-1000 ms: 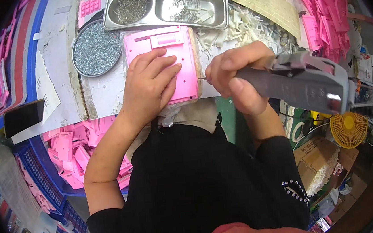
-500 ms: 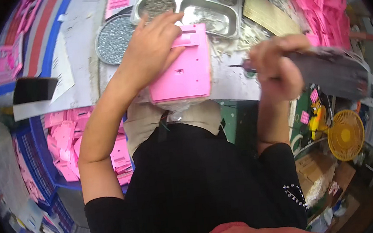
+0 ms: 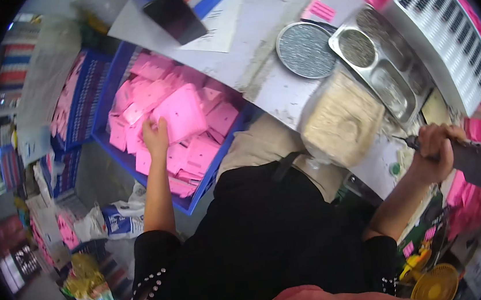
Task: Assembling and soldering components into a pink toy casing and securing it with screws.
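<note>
My left hand (image 3: 156, 138) is over the blue crate (image 3: 100, 120) on the left, its fingers closed on the lower edge of a flat pink plastic panel (image 3: 179, 114). That panel lies on or just above a heap of similar pink parts (image 3: 200, 156) in the crate. At the right, my right hand (image 3: 434, 151) is wrapped round a dark power screwdriver (image 3: 476, 166), whose thin bit points left over the table. Between my hands, a tan block wrapped in clear plastic (image 3: 342, 120) rests at the table edge, with no panel on it.
Behind the block are a round dish of small silver pieces (image 3: 307, 50) and a steel compartment tray (image 3: 388, 86) with small metal parts. A white slotted box (image 3: 444, 38) stands at the far right. A dark flat rectangle (image 3: 175, 17) and paper lie near the crate.
My view has turned left. My left hand has left the pink panel on the block and reached into the crate; that panel is off the block. My right hand keeps the screwdriver.
</note>
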{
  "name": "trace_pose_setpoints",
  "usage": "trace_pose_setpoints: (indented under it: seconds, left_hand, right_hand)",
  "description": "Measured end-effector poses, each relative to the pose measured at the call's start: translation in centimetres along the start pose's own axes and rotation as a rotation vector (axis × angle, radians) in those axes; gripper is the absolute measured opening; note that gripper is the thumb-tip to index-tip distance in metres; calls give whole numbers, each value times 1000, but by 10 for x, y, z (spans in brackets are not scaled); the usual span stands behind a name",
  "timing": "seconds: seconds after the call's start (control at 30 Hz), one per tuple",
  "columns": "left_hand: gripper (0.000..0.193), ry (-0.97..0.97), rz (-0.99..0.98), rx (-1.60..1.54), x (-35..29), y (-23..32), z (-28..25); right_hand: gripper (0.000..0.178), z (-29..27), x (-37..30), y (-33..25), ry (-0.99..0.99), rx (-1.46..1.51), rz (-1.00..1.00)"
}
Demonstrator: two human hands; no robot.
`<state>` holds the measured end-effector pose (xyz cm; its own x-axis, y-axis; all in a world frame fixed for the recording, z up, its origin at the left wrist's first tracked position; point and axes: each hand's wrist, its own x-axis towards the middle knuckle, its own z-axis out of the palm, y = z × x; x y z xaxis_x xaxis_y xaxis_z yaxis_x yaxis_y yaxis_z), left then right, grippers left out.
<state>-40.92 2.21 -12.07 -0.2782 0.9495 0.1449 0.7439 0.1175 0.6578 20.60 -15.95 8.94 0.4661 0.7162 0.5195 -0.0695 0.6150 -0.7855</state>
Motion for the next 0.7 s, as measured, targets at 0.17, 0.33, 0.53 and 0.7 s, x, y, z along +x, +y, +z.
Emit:
trace_pose_setpoints:
  seconds: [0.17,0.33,0.53,0.7]
  left_hand:
    - [80,-409,-473,376,-50,-100,10]
    - [43,-1040,434,-78,-41,180,16]
    - [24,-175,812,-294,115,397,122]
    - [61,238,30,412,326,401,204]
  right_hand:
    - [27,4,5,14,1,-33,60]
    - [28,12,7,19,38,-107,56]
    - [44,17,19,13,122,-305,136]
    - [46,12,24,5,200,-325,186]
